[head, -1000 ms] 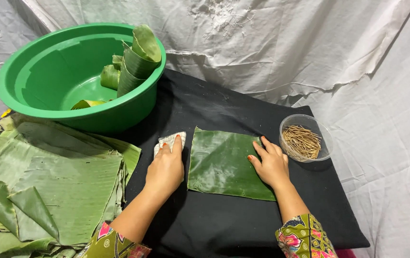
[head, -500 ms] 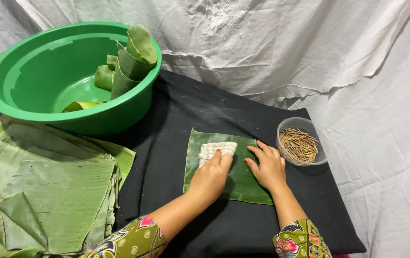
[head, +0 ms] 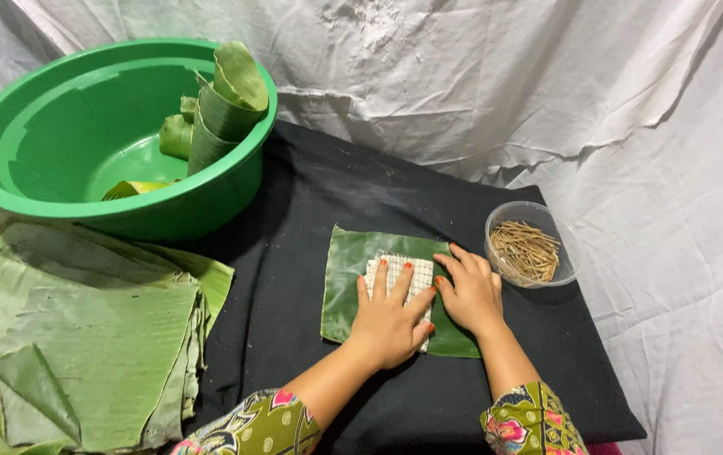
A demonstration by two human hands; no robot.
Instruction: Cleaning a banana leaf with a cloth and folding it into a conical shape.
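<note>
While pressing cloth (head: 408,278) onto leaf (head: 346,282), left hand (head: 389,318) flat, right hand (head: 471,291) flat, grips apart; wiping step, calling for even strokes.

The left hand (head: 391,316) hides much of the cloth (head: 401,278).

Two bare hands are showing, the left hand (head: 386,324) and the right hand (head: 471,295), and between them they are pressing on one white checked cloth (head: 399,278) and one flat rectangular piece of green banana leaf (head: 346,286) lying on one black cloth mat (head: 294,278). One round green plastic basin (head: 8,143) is sitting at the back holding three or so rolled green leaf cones (head: 222,109), though the ones behind are partly hiding each other. One small clear plastic bowl (head: 563,253) is holding thin brown sticks (head: 525,251) too many to count, and one stack of large banana leaves (head: 83,337) is lying at the side, its layers too overlapped to number.
</note>
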